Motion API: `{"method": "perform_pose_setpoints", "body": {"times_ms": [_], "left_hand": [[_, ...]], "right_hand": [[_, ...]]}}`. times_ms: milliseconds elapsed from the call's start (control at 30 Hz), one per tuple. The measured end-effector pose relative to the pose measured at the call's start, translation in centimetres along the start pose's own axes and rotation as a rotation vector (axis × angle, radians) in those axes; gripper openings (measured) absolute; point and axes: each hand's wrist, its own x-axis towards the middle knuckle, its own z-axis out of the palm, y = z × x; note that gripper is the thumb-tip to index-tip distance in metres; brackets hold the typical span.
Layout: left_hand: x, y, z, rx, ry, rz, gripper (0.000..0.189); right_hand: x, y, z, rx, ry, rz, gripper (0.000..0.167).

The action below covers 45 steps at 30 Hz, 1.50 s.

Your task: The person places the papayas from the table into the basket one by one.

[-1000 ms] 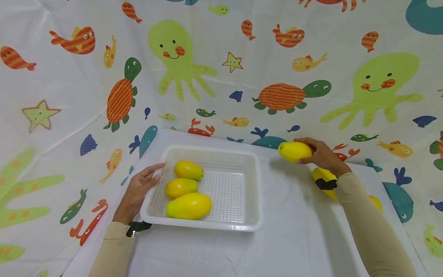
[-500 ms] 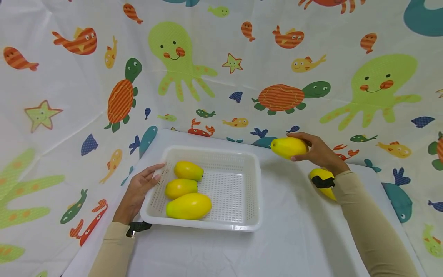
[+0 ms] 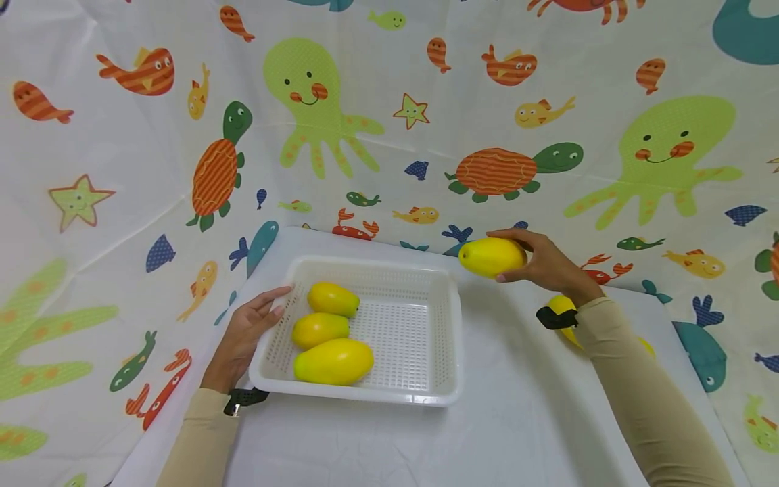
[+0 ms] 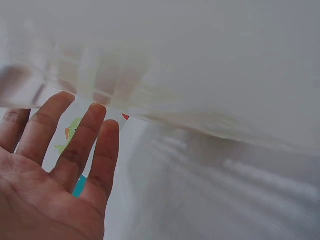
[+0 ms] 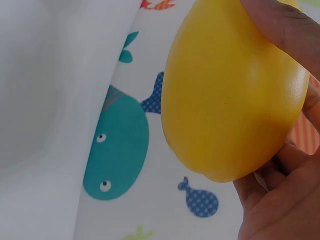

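Here we are seeing the right grip (image 3: 544,265), a bare hand, holding a yellow fruit (image 3: 491,258), with the thumb pressing one side and the fingers curling round the other. This fruit is hanging above the worktop (image 3: 499,419), just to the right of a white basket (image 3: 447,399) and near its far right corner, and its dark-dotted end is pointing left. In the right wrist view we are looking at its smooth skin close up, with the patterned cloth (image 3: 389,81) showing behind.

The left grip (image 3: 243,330) is resting against the left side of the basket, its fingers lying fairly straight and spread. From the left wrist we are seeing the fingertips meeting the pale wall.

Inside the basket we are finding three fruits (image 3: 334,362) lying in a row along the left side, the nearest being the largest. Beyond the right wrist, a partly hidden fruit (image 3: 561,304) is lying on the worktop, and a yellow sliver (image 3: 647,347) is peeping out past the sleeve (image 3: 645,392). Both wrists are wearing black bands (image 3: 245,399), while turtles, octopuses and fish are decorating the cloth.
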Motion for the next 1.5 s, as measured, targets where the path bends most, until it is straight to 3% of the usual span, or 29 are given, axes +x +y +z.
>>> {"method": "perform_pose_setpoints", "body": {"times_ms": [200, 533, 867, 1267, 1500], "left_hand": [[0.0, 0.0, 0.0, -0.020, -0.005, -0.006, 0.055], [0.0, 0.0, 0.0, -0.018, 0.002, -0.018, 0.056], [0.0, 0.2, 0.1, -0.019, 0.005, -0.021, 0.055], [-0.1, 0.2, 0.1, -0.023, 0.001, -0.017, 0.057], [-0.1, 0.3, 0.2, -0.002, 0.007, -0.027, 0.056]], "right_hand": [[0.4, -0.8, 1.1, 0.001, -0.020, -0.092, 0.079], [1.5, -2.5, 3.3, 0.009, -0.042, -0.156, 0.077], [3.2, -4.0, 5.6, 0.017, -0.116, -0.262, 0.078], [4.6, -5.7, 8.4, -0.055, -0.179, -0.229, 0.077], [5.7, -6.3, 10.2, -0.039, -0.246, -0.264, 0.075]]}}
